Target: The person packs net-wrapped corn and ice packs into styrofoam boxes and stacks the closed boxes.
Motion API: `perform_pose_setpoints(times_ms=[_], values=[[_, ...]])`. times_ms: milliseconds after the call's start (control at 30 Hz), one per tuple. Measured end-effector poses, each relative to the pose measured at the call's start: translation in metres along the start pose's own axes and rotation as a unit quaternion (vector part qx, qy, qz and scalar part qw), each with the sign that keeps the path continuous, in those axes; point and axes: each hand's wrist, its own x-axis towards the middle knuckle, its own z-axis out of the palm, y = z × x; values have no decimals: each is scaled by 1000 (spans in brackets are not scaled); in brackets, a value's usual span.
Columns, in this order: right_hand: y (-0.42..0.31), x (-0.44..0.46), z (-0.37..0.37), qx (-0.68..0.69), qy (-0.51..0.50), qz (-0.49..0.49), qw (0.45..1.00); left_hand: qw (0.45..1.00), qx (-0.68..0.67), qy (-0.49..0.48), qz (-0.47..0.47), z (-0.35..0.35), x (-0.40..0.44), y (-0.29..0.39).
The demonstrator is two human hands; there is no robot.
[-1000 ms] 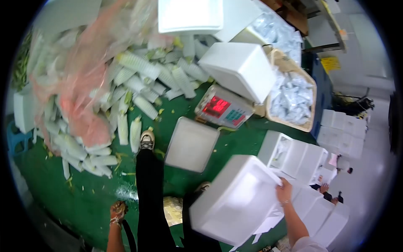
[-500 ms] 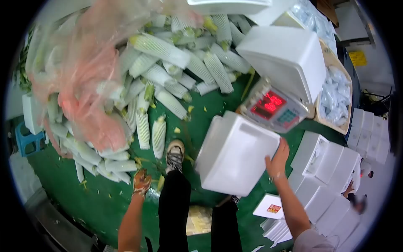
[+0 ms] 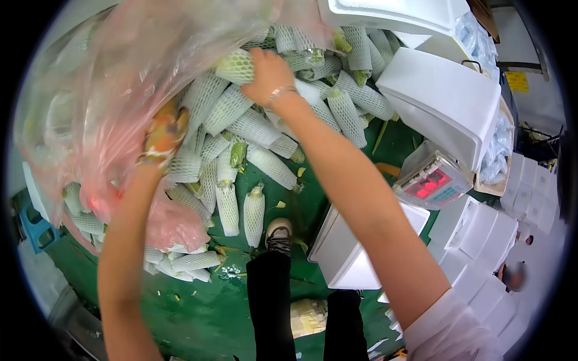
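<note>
A heap of long pale green vegetables, each in a white foam net sleeve, covers the floor. My right hand (image 3: 271, 77) reaches into the top of the heap, its fingers closed on the end of one net-sleeved vegetable (image 3: 235, 66). My left hand (image 3: 165, 133), with an orange-patterned covering, is at the heap's left side beside another sleeved vegetable (image 3: 203, 102). The pinkish clear plastic sheet (image 3: 114, 138) drapes around that hand, and its fingers are partly hidden and blurred.
A white foam box (image 3: 346, 256) stands on the green floor (image 3: 211, 313) by my right leg. Beyond it is a scale (image 3: 430, 180) with red digits, holding another foam box (image 3: 436, 96). Stacked foam boxes (image 3: 481, 234) line the right, and a blue stool (image 3: 37, 225) stands left.
My right hand has left the white foam box and moved up-left onto a sleeved vegetable. My left hand has risen from near the floor to the heap. The view has shifted.
</note>
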Motion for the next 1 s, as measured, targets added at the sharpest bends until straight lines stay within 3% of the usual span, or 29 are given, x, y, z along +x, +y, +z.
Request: perform_pose_setpoints(times_ms=[67,167,200,233,333,400,467,567,667,733,767,800,867,900,1000], values=[[8,-36,-30,179,-30,58,982,998,-36,-44,3,-31,4,-12],[17,-124,-68,377,-72,162,909,990,-91,-110,11,-49,21,-3],[25,-148,-66,437,-102,191,873,985,-111,-132,21,-47,31,5],[26,-165,-55,512,-67,212,829,979,-129,-153,30,-39,41,15],[5,-143,-34,639,-113,334,684,963,-165,-205,50,-7,67,42],[-8,-102,-7,703,-59,364,609,951,-190,-236,52,11,82,52],[-6,-64,30,765,0,365,530,937,-225,-265,46,18,88,56],[-6,-48,71,846,78,256,462,906,-290,-307,31,17,88,63],[5,-101,69,887,47,280,363,863,-359,-355,16,12,60,77],[11,-176,37,887,54,301,347,816,-409,-408,-6,8,16,100],[10,-223,15,849,83,381,356,778,-440,-447,-31,6,-14,122],[5,-271,-21,822,81,397,400,738,-466,-484,-59,4,-43,144],[0,-369,-88,747,108,493,433,659,-509,-546,-90,2,-117,188],[5,-411,-124,770,97,492,394,621,-527,-571,-100,10,-157,215],[43,-510,-171,682,178,564,430,528,-570,-611,-153,52,-268,299]])
